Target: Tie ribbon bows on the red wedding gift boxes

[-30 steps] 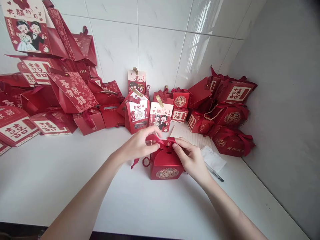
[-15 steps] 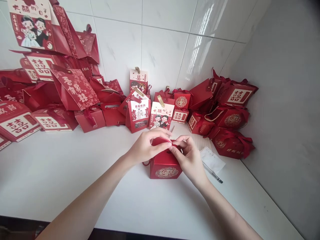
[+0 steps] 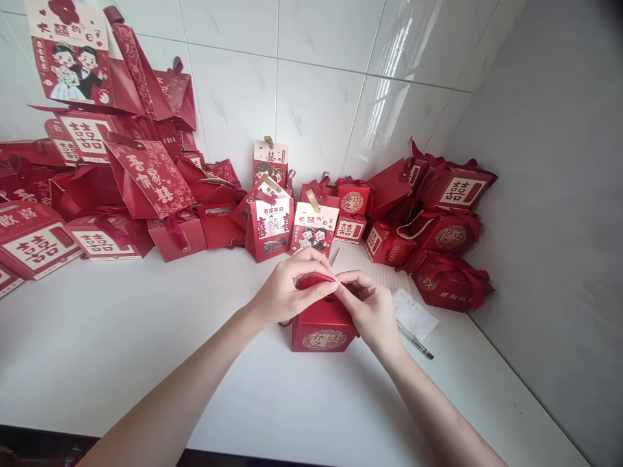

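Note:
A red gift box [image 3: 323, 329] with a round gold emblem on its front stands upright on the white table, directly beneath both hands. My left hand [image 3: 296, 285] is closed, thumb and fingers pinching the box's red top flap from the left. From the right, my right hand [image 3: 367, 305] pinches at the same top edge, its fingertips meeting those of the left. What exactly lies between the right fingertips is hidden. A small dark hole shows in the box's top just under the fingers. Part of a red cord loop pokes out at the box's left side.
Red gift boxes [image 3: 111, 233] are piled high at the left, with smaller upright ones [image 3: 272, 224] by the tiled wall. Another stack [image 3: 450, 237] fills the right corner. Lined paper, a white slip [image 3: 413, 314] and a pen [image 3: 416, 340] lie right of my hands.
My right fingers have closed in toward the left fingertips at the box's top edge. The box stays in place; the view has shifted slightly.

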`<state>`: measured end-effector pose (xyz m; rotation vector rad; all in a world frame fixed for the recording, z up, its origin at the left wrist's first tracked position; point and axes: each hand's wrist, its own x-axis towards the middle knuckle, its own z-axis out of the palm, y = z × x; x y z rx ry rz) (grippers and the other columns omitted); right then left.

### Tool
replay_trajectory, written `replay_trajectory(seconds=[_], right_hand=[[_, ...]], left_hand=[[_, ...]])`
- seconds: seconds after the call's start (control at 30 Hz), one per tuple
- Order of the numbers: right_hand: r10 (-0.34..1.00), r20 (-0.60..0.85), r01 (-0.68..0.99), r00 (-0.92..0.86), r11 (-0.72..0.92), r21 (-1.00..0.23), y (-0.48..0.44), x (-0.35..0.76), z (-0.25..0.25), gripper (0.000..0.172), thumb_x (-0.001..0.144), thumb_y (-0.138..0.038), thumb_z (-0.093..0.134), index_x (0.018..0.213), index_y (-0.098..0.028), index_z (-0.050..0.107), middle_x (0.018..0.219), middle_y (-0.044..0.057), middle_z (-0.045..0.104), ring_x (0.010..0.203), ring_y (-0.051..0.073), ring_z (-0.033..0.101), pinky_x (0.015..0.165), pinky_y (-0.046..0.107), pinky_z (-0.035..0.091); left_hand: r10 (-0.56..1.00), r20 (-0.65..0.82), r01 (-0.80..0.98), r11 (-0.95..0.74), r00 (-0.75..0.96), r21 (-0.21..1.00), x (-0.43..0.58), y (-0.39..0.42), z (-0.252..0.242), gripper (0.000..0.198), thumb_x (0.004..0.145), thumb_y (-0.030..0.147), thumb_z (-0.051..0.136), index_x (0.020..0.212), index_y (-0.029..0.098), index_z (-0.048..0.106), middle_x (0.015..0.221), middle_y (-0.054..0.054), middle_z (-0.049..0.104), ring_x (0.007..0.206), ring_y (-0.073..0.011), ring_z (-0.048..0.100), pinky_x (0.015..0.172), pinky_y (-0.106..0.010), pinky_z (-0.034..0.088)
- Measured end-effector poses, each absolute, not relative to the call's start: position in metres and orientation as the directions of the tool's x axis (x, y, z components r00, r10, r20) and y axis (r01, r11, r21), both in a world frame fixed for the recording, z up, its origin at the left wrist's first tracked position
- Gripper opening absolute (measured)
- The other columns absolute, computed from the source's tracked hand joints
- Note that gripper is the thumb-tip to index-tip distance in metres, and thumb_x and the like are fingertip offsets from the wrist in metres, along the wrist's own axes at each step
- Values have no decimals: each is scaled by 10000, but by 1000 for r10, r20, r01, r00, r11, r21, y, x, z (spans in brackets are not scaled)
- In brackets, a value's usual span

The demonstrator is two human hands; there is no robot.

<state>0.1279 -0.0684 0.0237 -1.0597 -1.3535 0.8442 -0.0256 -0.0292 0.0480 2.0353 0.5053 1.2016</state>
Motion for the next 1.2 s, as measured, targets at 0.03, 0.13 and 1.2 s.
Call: replay_trajectory(seconds=[0.03, 0.13, 1.2], right_hand=[[933, 352, 133, 69, 341, -930, -69, 127, 24, 246, 748, -430, 653, 770, -185, 648, 744, 28, 664, 651, 161, 593, 594, 255, 469], [927, 373, 177, 34, 361, -916, -71, 125, 25, 248, 770, -435, 619, 764, -188, 649, 727, 20, 656, 633, 159, 579, 571, 248, 454], [946, 301, 97, -119, 313, -945, -70, 127, 24, 151, 724, -330, 686, 764, -188, 653, 825, 33, 683, 754, 182, 640, 675, 269, 510]], left_hand=[[637, 592, -25, -670, 493, 742, -25, -30, 48, 109, 787, 255, 584, 763, 183, 663, 856, -42, 552, 826, -158, 549, 769, -293, 456], [643, 579, -20, -660, 501, 751, -22, -32, 45, 97, 774, 259, 602, 756, 192, 669, 843, -35, 551, 793, -152, 547, 756, -291, 451], [821, 420, 91, -487, 386, 869, -23, -22, 42, 141, 742, 303, 634, 804, 179, 659, 811, -10, 659, 766, -143, 594, 710, -244, 462]])
